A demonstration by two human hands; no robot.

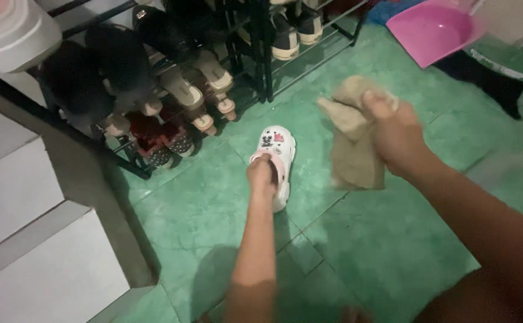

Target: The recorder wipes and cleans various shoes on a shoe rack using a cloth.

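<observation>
Green tiled floor [393,251] beside a shoe rack [255,72]
Left hand [261,176] grips white clog [276,149]; right hand [396,134] clutches tan cloth [354,155], not yet touching it

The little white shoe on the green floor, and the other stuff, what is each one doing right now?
White clog: on the floor, gripped by the left hand.
Tan cloth: off the floor, hanging from the right hand.
Shoe rack: standing, full of shoes.
Pink dustpan: propped up behind.
</observation>
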